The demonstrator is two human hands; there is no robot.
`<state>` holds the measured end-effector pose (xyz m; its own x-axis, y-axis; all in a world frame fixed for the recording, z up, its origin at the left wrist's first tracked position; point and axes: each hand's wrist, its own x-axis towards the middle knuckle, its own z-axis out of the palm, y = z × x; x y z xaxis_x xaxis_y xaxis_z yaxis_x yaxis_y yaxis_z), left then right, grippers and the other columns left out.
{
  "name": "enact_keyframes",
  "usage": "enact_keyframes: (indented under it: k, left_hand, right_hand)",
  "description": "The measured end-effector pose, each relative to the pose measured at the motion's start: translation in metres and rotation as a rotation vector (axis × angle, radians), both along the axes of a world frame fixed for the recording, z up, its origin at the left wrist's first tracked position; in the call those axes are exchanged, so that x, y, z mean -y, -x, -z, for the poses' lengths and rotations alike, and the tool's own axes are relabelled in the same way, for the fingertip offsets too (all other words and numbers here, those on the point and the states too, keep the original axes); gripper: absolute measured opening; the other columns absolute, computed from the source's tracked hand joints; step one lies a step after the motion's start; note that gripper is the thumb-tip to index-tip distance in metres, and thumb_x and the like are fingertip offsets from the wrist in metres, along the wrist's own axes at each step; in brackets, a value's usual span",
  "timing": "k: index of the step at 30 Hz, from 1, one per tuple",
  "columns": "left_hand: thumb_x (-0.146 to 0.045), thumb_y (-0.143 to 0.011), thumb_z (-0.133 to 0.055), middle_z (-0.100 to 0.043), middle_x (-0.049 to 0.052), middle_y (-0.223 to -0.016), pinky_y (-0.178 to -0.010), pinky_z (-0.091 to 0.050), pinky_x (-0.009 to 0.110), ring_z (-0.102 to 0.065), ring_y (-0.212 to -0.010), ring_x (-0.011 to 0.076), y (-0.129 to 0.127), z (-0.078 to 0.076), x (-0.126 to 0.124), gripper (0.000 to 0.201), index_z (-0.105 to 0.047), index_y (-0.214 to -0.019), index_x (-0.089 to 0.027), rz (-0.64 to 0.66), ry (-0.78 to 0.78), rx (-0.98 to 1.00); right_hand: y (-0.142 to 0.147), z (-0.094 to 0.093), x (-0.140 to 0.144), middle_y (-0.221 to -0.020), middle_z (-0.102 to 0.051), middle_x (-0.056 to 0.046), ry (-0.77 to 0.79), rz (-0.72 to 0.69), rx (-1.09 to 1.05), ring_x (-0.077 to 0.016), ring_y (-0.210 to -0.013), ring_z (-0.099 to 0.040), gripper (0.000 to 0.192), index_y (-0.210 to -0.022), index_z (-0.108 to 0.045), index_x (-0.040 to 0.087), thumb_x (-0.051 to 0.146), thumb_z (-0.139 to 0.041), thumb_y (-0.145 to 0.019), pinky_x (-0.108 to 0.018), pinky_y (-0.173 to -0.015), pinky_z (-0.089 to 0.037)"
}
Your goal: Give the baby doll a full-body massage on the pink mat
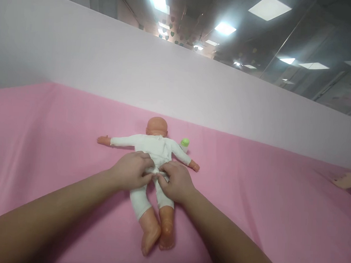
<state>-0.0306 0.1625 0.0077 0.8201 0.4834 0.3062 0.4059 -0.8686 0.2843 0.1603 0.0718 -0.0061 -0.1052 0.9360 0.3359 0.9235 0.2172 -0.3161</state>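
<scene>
A baby doll (154,146) with a white cloth body and bare plastic head, hands and feet lies stretched out on a pink cover. Its face does not show; the rounded back of the head seems turned up. My left hand (133,169) rests at the left of the doll's lower torso, thumb and fingers bent in a pinch on the white cloth. Opposite it, my right hand (177,181) pinches the cloth from the right side. The two thumbs almost meet in the middle, and the pinched cloth is partly hidden by the fingers.
Beside the doll's arm stands a small container with a green lid (185,142). The pink cover (223,229) has a few creases. A white wall (178,80) rises behind it, with glass above. At the right edge is a blurred beige object (348,180).
</scene>
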Motion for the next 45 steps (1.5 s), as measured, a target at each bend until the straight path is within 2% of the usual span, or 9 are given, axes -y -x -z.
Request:
enact_keyframes:
  k: [6,13,16,20,23,30,34,39,45]
  left_hand:
    - [-0.031,-0.087,-0.056,-0.069,0.004,-0.078,-0.064,-0.042,0.032,-0.062,-0.075,0.0211,0.006,-0.007,0.001,0.020,-0.072,-0.078,-0.021,0.048,0.043,0.047]
    - [-0.029,-0.093,-0.049,-0.065,0.006,-0.075,-0.071,-0.044,0.036,-0.060,-0.076,0.0216,0.006,0.001,-0.002,0.028,-0.069,-0.077,-0.018,-0.037,-0.122,0.206]
    - [-0.029,-0.093,-0.050,-0.067,0.006,-0.080,-0.073,-0.045,0.036,-0.062,-0.080,0.0223,0.002,0.003,-0.001,0.027,-0.073,-0.084,-0.018,-0.037,-0.086,0.167]
    - [-0.029,-0.092,-0.052,-0.069,0.006,-0.081,-0.067,-0.044,0.034,-0.063,-0.077,0.0221,-0.002,0.002,0.002,0.026,-0.075,-0.086,-0.019,-0.042,0.008,0.027]
    - [-0.030,-0.090,-0.055,-0.069,0.005,-0.080,-0.066,-0.044,0.033,-0.063,-0.075,0.0216,0.000,-0.002,0.002,0.024,-0.075,-0.084,-0.020,-0.007,0.023,0.004]
    - [-0.027,-0.093,-0.052,-0.067,0.005,-0.076,-0.069,-0.047,0.034,-0.062,-0.076,0.0209,0.007,-0.003,-0.002,0.025,-0.072,-0.082,-0.019,0.018,-0.104,0.240]
    - [-0.026,-0.093,-0.050,-0.069,0.009,-0.089,-0.079,-0.050,0.039,-0.063,-0.086,0.0237,0.005,0.001,-0.003,0.023,-0.072,-0.094,-0.016,0.013,-0.174,0.315]
    - [-0.030,-0.090,-0.057,-0.072,0.009,-0.108,-0.089,-0.050,0.042,-0.064,-0.101,0.0272,-0.001,0.006,-0.006,0.031,-0.069,-0.115,-0.018,0.044,-0.003,0.147]
    - [-0.032,-0.086,-0.062,-0.074,0.005,-0.100,-0.082,-0.051,0.038,-0.067,-0.093,0.0259,0.001,0.001,-0.007,0.030,-0.073,-0.111,-0.022,0.074,0.095,0.099]
  right_hand:
    - [0.005,-0.004,0.007,-0.072,-0.064,0.000,-0.062,-0.090,-0.097,-0.0171,-0.072,-0.058,0.013,-0.074,-0.060,0.022,0.027,-0.062,-0.086,-0.030,-0.072,-0.042]
    - [0.001,-0.006,0.007,-0.086,-0.071,-0.005,-0.233,-0.019,-0.171,-0.0226,-0.086,-0.063,0.008,-0.089,-0.068,0.022,0.024,-0.060,-0.086,-0.036,-0.085,-0.048]
    - [0.002,-0.001,0.003,-0.096,-0.074,-0.005,-0.175,-0.072,-0.154,-0.0227,-0.095,-0.065,0.014,-0.098,-0.070,0.021,0.025,-0.061,-0.088,-0.038,-0.092,-0.048]
    - [0.004,0.002,-0.001,-0.093,-0.076,-0.002,-0.024,-0.065,-0.157,-0.0199,-0.089,-0.067,0.013,-0.096,-0.072,0.022,0.025,-0.060,-0.093,-0.034,-0.085,-0.049]
    - [0.002,0.001,0.000,-0.092,-0.076,-0.001,-0.019,-0.076,-0.204,-0.0191,-0.087,-0.067,0.011,-0.094,-0.073,0.023,0.025,-0.063,-0.092,-0.033,-0.081,-0.050]
    - [-0.003,0.001,0.003,-0.092,-0.076,-0.002,-0.206,-0.120,-0.272,-0.0211,-0.089,-0.068,0.013,-0.098,-0.073,0.024,0.020,-0.063,-0.090,-0.039,-0.090,-0.051]
    - [-0.002,0.006,-0.001,-0.107,-0.075,-0.006,-0.326,-0.095,-0.231,-0.0258,-0.104,-0.065,0.025,-0.112,-0.071,0.023,0.021,-0.064,-0.088,-0.045,-0.099,-0.050]
    - [-0.006,0.011,-0.007,-0.120,-0.073,-0.009,-0.142,-0.079,-0.229,-0.0268,-0.115,-0.063,0.038,-0.124,-0.069,0.020,0.018,-0.059,-0.087,-0.048,-0.105,-0.049]
    - [-0.012,0.007,-0.005,-0.115,-0.075,-0.004,-0.012,-0.095,-0.303,-0.0245,-0.107,-0.067,0.038,-0.116,-0.073,0.024,0.015,-0.064,-0.080,-0.044,-0.099,-0.052]
